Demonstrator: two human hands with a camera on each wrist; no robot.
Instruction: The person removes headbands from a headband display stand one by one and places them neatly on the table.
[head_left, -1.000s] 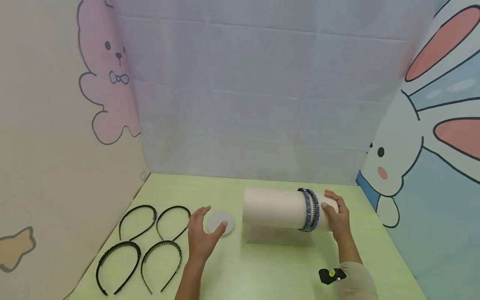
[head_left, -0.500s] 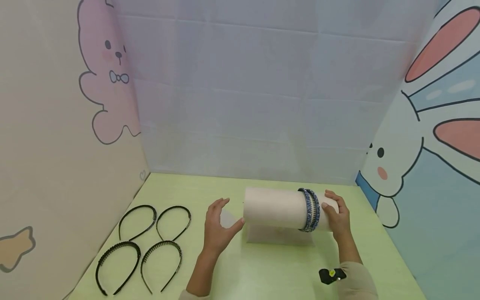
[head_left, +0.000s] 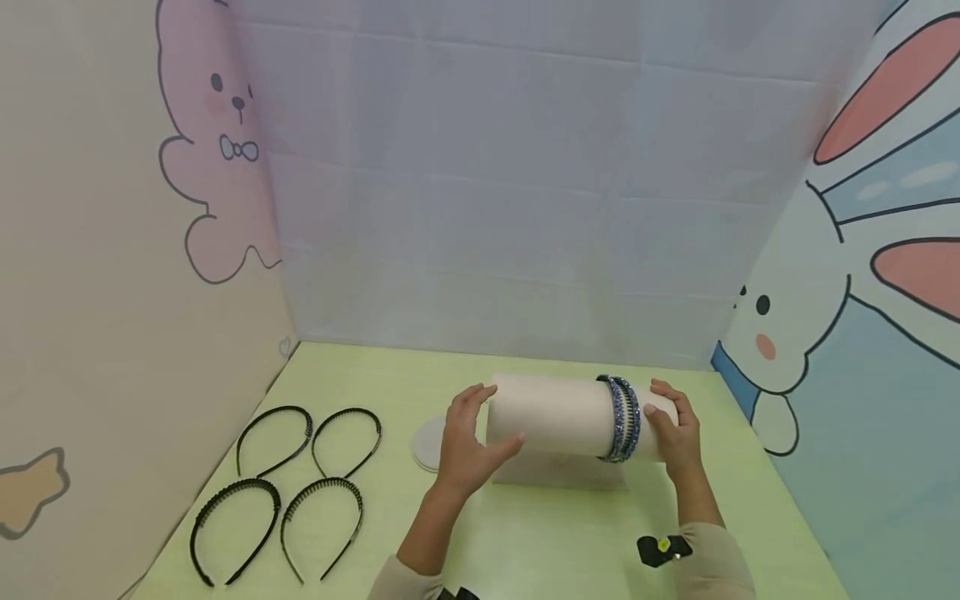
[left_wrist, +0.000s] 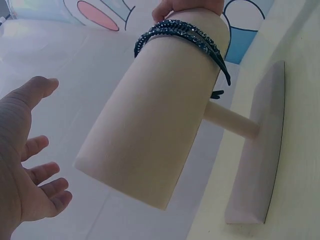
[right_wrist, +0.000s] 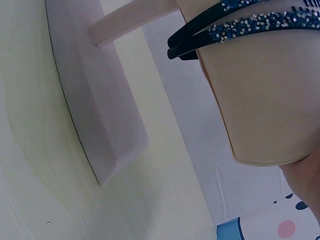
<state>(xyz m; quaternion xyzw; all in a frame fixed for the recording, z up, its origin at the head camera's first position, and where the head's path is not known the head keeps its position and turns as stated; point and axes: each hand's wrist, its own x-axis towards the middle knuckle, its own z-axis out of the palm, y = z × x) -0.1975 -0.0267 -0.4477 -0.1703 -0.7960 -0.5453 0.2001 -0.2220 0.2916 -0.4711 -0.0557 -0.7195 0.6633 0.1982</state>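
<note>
A pale cylindrical headband display stand (head_left: 551,414) lies crosswise on the table; the left wrist view shows its post (left_wrist: 232,120) rising from a flat base (left_wrist: 260,150). Toward its right end, blue sparkly headbands (head_left: 625,419) sit side by side around the cylinder. My right hand (head_left: 678,433) grips that right end, thumb in front and fingers over the top. At the left end my left hand (head_left: 467,450) is spread, thumb and fingers apart. The left wrist view shows a gap between this hand (left_wrist: 22,165) and the cylinder.
Several black headbands, among them a thick toothed one (head_left: 242,485) and a thin one (head_left: 288,408), lie at the table's left. White round discs (head_left: 427,443) lie partly behind my left hand. Printed walls enclose the table (head_left: 555,550) at left, back and right.
My left hand has moved right, from beside the white discs to the cylinder's left end. The right hand has kept its grip, and the stand has stayed in place.
</note>
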